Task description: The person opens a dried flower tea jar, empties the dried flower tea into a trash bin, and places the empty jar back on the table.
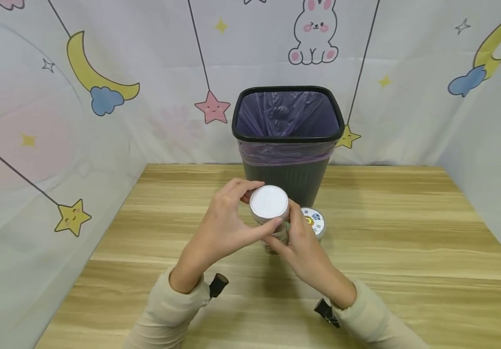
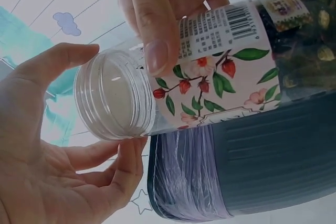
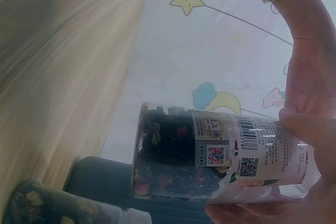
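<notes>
Hands grip one jar and partly hide a second jar

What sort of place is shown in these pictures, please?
Probably a small staged work booth rather than an ordinary room: printed, curtain-like walls enclose the back and sides of a wood-grain table, and a lined bin stands right on that table.

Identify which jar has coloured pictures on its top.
The unheld jar, partly hidden behind the right hand: its top carries coloured figures, whereas the held jar has a plain white top.
</notes>
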Demonstrator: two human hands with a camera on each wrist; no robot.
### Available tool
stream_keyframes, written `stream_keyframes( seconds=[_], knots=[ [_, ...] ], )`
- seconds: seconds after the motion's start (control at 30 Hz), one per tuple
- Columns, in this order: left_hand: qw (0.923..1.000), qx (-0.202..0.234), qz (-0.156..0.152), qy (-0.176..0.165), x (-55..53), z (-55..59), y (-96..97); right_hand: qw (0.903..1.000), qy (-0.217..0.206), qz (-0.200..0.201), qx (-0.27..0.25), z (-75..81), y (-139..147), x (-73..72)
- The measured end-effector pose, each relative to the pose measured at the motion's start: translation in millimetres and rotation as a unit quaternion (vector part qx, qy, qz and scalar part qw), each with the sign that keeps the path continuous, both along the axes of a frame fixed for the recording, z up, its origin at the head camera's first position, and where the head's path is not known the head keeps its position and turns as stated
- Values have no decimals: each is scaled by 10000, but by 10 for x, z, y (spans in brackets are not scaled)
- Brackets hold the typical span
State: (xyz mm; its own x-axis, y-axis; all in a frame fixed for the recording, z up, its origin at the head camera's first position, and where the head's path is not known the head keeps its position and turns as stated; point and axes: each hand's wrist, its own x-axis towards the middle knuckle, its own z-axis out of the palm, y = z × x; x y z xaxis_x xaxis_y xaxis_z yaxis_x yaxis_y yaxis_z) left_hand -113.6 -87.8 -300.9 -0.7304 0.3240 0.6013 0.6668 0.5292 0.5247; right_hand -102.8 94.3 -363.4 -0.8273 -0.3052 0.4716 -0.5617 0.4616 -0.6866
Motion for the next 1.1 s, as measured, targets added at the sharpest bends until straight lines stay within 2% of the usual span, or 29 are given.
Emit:
stream_keyframes(
  seconds=[0.47,0.63,1.1],
  knots=[
    [9984,426,323,171,55,31,19,9998,-100,-39,-170,-8,-3,16],
    [9978,452,425,246,37,32,-19,9996,-207,-37,-170,4,10,12],
    [9965,528,618,171,-7,18,-163,9988,-361,-241,-224,-26,60,26]
  ],
)
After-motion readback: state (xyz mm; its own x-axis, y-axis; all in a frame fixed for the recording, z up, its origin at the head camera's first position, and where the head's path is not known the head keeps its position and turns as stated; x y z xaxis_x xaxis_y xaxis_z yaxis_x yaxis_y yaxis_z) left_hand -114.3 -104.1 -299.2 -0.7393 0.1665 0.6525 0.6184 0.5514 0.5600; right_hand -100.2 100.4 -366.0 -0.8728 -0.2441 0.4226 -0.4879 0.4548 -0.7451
